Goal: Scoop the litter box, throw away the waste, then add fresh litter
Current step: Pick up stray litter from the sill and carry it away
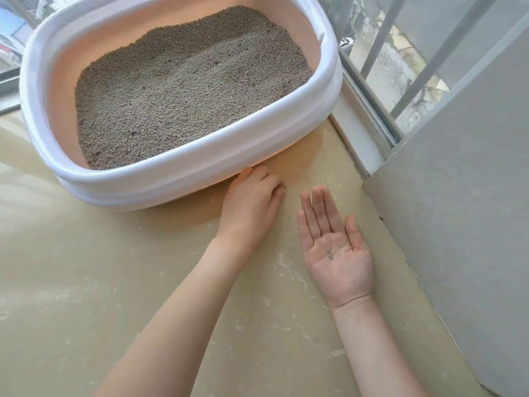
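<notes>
I see the white-rimmed, peach-walled plastic litter box [183, 167] on the beige floor [86, 282], filled with grey granular litter [183, 81]. My left hand [252, 202] curls knuckles-up on the floor just beside the box; whether it pinches anything, I cannot tell. My right hand [335, 247] lies flat, palm up, cradling a few grey granules [330, 255].
</notes>
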A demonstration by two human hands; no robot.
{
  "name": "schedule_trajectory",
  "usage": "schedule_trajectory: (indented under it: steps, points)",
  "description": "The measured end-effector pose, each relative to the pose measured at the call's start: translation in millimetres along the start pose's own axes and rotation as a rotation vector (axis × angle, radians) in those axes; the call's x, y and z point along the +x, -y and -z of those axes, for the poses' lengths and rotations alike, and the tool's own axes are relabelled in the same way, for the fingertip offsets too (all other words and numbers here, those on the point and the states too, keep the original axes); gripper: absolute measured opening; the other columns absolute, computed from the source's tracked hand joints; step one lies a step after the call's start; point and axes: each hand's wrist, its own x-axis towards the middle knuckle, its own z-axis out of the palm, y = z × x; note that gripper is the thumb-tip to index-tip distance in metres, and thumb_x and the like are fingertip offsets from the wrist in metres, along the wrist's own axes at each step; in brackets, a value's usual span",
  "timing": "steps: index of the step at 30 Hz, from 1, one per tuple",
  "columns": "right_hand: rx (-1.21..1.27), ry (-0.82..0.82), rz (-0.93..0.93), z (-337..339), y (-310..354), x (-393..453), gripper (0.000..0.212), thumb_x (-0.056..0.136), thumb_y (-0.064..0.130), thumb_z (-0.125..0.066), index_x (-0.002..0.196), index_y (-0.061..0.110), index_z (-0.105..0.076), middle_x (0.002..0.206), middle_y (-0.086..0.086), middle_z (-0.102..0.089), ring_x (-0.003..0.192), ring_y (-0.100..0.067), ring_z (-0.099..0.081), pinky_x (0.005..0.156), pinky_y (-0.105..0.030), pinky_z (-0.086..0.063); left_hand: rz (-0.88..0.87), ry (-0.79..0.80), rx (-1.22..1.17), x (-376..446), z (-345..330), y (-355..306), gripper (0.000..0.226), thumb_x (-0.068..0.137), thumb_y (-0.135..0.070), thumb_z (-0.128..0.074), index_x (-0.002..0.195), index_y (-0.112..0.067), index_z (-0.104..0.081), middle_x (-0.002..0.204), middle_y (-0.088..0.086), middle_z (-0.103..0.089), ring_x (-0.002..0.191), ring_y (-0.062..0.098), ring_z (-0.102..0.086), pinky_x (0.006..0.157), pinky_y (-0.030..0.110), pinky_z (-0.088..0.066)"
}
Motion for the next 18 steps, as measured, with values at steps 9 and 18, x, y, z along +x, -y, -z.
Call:
schedule_trajectory:
  steps: [9, 18]
  points:
    - [0.001, 0.000, -0.005, -0.8, -0.7, -0.7, 0.058, 0.102, 0.034, -0.021, 0.135, -0.006, -0.047, 0.141, -0.021, -0.048, 0.138, -0.033, -0.036, 0.116, -0.044, -0.024, 0.067, -0.037, -0.059, -2.4, -1.1, -4.5, 0.010, 0.090, -0.016, -0.056, 0.085, -0.009, -0.060, 0.085, 0.005, -0.053, 0.087, 0.024, -0.049, 0.068, 0.029, -0.033]
    - [0.017, 0.010, 0.001, 0.4, -1.7, 0.2, 0.058, 0.102, 0.033, -0.022, 0.136, -0.007, -0.045, 0.142, -0.022, -0.046, 0.139, -0.035, -0.033, 0.117, -0.045, -0.021, -0.142, 0.049, 0.006, -37.7, 6.6, -15.2, 0.005, 0.084, -0.011, -0.066, 0.082, -0.006, -0.064, 0.078, 0.006, -0.058, 0.076, 0.027, -0.056, 0.051, 0.033, -0.042]
